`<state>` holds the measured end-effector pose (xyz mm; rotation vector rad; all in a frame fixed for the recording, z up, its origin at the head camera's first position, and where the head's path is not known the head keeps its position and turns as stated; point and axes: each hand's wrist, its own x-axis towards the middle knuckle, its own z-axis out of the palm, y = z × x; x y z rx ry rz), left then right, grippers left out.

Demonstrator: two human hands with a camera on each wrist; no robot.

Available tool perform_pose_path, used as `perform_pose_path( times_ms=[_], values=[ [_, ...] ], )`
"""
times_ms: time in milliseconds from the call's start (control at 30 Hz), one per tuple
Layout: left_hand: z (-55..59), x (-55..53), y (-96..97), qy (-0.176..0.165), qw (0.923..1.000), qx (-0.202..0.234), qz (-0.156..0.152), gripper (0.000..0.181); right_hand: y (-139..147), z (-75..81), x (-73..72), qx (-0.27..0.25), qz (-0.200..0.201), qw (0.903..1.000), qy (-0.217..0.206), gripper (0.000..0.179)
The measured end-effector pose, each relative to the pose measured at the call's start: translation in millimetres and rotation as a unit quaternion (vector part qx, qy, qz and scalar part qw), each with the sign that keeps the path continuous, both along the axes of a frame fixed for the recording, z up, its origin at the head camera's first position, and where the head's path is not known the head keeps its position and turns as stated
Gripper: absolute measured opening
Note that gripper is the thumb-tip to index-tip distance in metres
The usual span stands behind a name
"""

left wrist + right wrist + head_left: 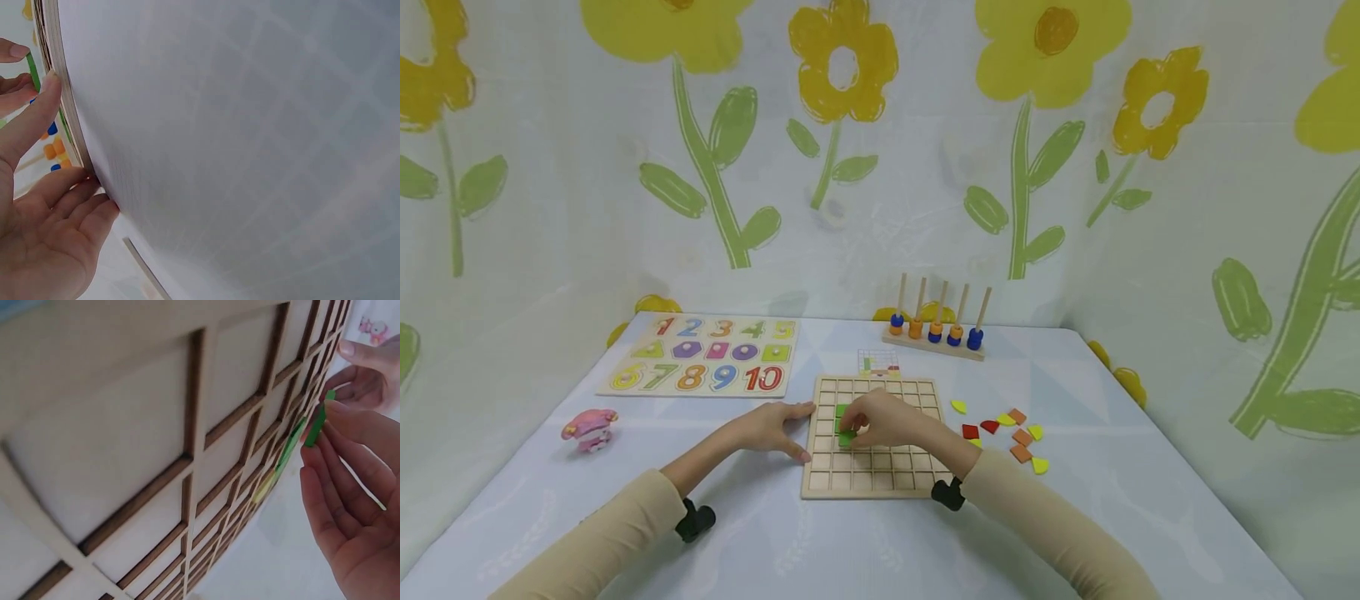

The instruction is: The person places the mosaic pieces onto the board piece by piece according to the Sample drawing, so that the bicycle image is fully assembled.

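My right hand (883, 418) is over the left part of a wooden grid board (880, 491), pinching a green square tile (320, 419) between thumb and fingers. Further green tiles (289, 447) lie in the grid beyond it, with a yellow piece (264, 485) beside them in the right wrist view. At the board's left edge is my left hand (767, 427), thumb and fingers spread and touching the rim. In the left wrist view those fingers (69, 194) rest along the board's side. My right hand covers part of the grid in the head view.
Loose red, orange and yellow pieces (1021, 437) lie right of the board. Behind it are a small pattern card (878, 362) and a bead-peg counter (934, 345). A number puzzle (700, 354) sits at the back left, a pink toy figure (591, 429) at the left.
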<state>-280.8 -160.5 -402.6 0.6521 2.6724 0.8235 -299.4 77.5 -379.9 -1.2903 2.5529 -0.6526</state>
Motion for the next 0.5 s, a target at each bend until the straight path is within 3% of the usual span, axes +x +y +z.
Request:
perform_pose_path(
  times_ms=[267,500],
  values=[
    [0.6,-0.2,0.0,0.0,1.0,0.002,-0.001,0.088,-11.5,-5.7,0.0,0.039,-0.02,0.999,0.012,0.019],
    [1.1,0.4,0.7,-0.003,1.0,0.006,0.002,0.088,-13.9,-6.1,1.7,0.036,-0.032,0.9987,0.015,0.018]
  ],
)
